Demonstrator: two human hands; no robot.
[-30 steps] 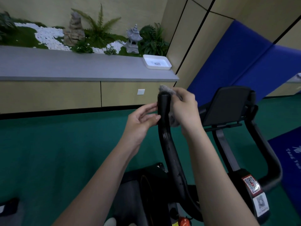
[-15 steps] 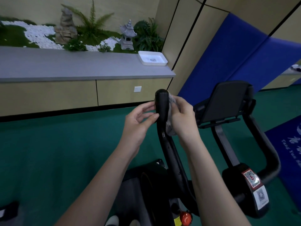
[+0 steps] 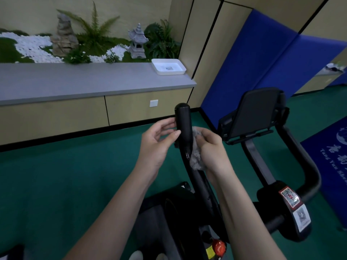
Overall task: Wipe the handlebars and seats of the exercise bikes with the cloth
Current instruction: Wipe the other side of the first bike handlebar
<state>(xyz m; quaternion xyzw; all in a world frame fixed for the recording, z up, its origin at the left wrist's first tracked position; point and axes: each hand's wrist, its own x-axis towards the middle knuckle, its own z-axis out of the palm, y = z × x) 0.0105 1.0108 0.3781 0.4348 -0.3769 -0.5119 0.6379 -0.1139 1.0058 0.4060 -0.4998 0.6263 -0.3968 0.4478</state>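
The black left handlebar [image 3: 184, 124] of an exercise bike rises upright in the middle of the view. My right hand [image 3: 213, 149] grips a grey cloth [image 3: 196, 156] and presses it against the bar's right side, below the rounded tip. My left hand [image 3: 158, 142] is on the bar's left side, its thumb and fingertips touching the bar, fingers only loosely bent. The right handlebar [image 3: 302, 162] curves up on the right. A black tablet holder [image 3: 255, 113] stands between the two bars.
A long grey-topped cabinet [image 3: 93, 81] runs along the back wall with a white tray [image 3: 168, 67] and a rock-and-fern display. A blue mat [image 3: 262, 59] leans on the wall at right. Green floor surrounds the bike; a red knob [image 3: 217, 245] sits low on the frame.
My right hand has slid the cloth down from the handlebar's tip to its side, leaving the rounded end bare. My left hand has stayed beside the bar.
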